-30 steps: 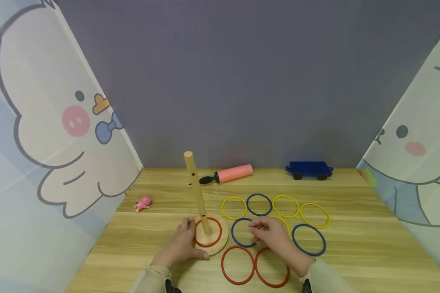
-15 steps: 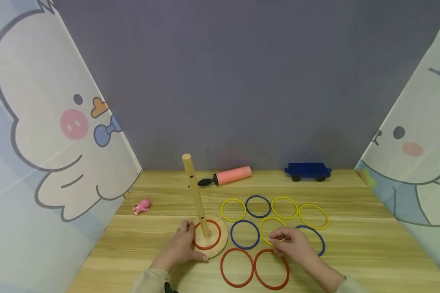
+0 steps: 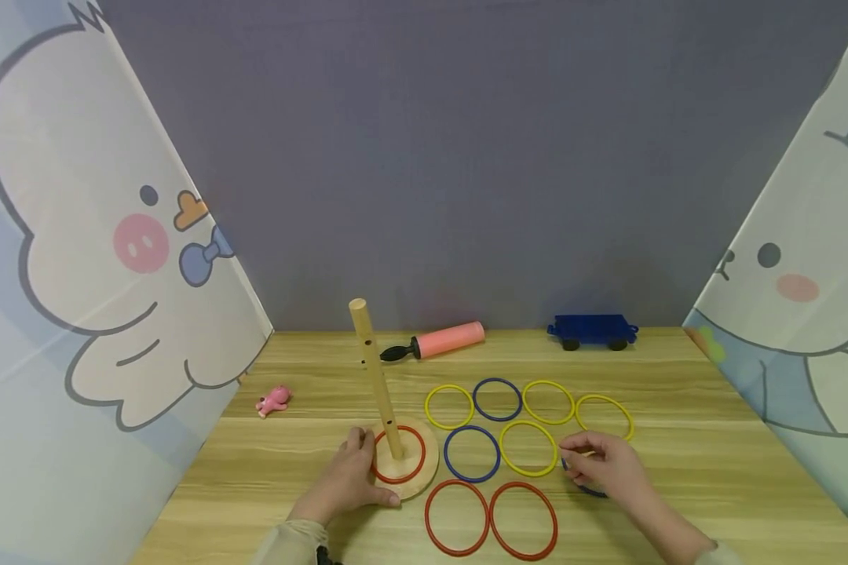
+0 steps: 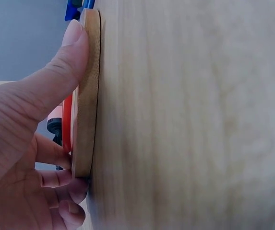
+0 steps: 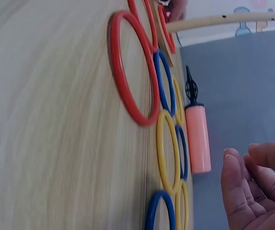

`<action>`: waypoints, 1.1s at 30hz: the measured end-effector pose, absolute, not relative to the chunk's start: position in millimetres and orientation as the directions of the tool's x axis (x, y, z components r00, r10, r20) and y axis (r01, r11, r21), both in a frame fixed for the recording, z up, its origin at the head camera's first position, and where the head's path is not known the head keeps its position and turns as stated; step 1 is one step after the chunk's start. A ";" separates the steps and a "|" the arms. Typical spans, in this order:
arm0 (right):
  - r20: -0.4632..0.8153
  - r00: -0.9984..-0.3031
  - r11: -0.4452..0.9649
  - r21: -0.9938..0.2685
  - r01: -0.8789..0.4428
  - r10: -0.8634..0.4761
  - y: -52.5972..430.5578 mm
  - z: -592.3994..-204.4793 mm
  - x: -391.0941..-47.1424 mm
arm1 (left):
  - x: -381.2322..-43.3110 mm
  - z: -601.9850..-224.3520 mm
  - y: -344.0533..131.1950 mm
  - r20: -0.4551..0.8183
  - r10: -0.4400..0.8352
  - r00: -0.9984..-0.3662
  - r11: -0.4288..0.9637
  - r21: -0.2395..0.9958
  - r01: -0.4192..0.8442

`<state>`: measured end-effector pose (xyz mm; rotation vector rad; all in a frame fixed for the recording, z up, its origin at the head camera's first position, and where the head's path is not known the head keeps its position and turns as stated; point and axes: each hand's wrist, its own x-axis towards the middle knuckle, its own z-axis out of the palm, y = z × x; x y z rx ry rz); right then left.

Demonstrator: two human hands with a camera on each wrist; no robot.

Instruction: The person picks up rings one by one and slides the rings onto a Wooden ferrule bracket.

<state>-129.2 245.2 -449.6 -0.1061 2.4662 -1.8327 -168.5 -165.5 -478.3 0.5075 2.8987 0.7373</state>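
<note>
My left hand [image 3: 344, 477] holds the round wooden base [image 3: 429, 463] of a ring-toss stand, thumb along its near rim, fingertips at the left side. From the base rises a wooden post [image 3: 374, 377] with small dark holes, leaning left in this view. One red ring [image 3: 425, 453] lies on the base around the post. My right hand [image 3: 611, 471] hovers over a blue ring [image 3: 592, 493] and partly hides it; its fingers are loosely curled, with nothing between thumb and fingers in the right wrist view. Left of it lie a yellow ring [image 3: 501, 447], another blue ring [image 3: 446, 455] and two red rings.
Behind these, a row of more yellow and blue rings [image 3: 474, 400] lies on the wooden table [image 3: 714, 455]. A pink hand pump [image 3: 450, 340] and a blue toy cart [image 3: 592, 329] stand near the grey back wall. A small pink figure [image 3: 274, 400] is at the left.
My right hand has moved rightward, from the middle blue ring past the yellow ring to the right-hand blue ring. The rings and my left hand on the base stay where they were.
</note>
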 end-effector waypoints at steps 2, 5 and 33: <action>-0.015 -0.997 0.294 -0.956 -0.008 -0.078 251.1 -448.5 -128.7 | -168.4 -478.2 -165.7 -0.022 0.345 -0.938 0.824 0.487 0.291; -0.018 -0.999 0.282 -0.960 0.003 -0.051 260.4 -449.0 -128.8 | -168.4 -478.5 -166.1 -0.017 0.339 -0.940 0.823 0.490 0.288; -0.171 -0.967 0.568 -0.784 0.250 0.190 322.6 -473.7 -139.1 | -166.3 -474.6 -164.4 -0.020 0.352 -0.936 0.825 0.478 0.301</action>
